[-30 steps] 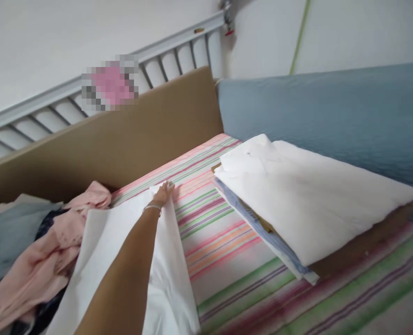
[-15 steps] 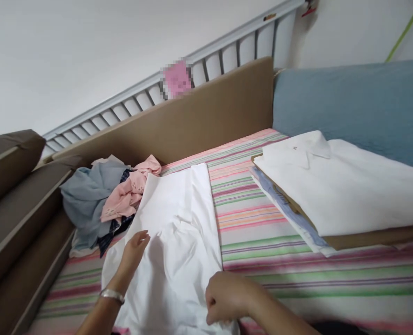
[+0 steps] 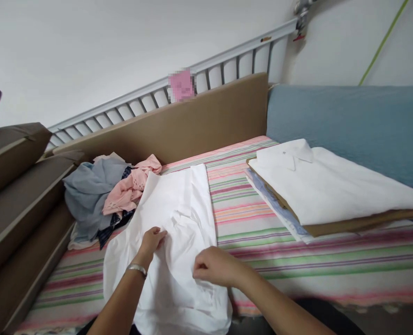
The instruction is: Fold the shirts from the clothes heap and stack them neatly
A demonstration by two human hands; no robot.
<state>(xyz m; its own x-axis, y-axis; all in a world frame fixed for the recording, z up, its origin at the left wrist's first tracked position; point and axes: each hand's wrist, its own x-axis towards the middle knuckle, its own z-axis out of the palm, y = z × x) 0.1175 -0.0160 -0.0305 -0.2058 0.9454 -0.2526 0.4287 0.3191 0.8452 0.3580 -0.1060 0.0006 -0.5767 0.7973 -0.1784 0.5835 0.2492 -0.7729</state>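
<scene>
A long white garment [image 3: 176,193], perhaps a shirt though no collar shows, lies spread on the striped sheet in front of me. Its far half is flat and its near half is rumpled, with loose folds around the middle. My left hand [image 3: 153,240], with a silver bangle on the wrist, is closed in a pinch at the folds near its centre. Over the right side of the cloth, my right hand [image 3: 213,267] has its fingers curled in. What its fingertips hold is hidden by the hand.
A heap of pink and blue-grey clothes [image 3: 98,186] lies to the left, beside stacked brown cushions [image 3: 28,177]. Right of the garment is a stack topped by a folded white collared shirt [image 3: 318,181]. A brown board [image 3: 206,118] and blue cushion [image 3: 346,111] border the striped sheet [image 3: 258,214].
Both hands have moved inward over the garment, the right one also upward from its lower right edge. The view has shifted slightly, showing more of the near edge.
</scene>
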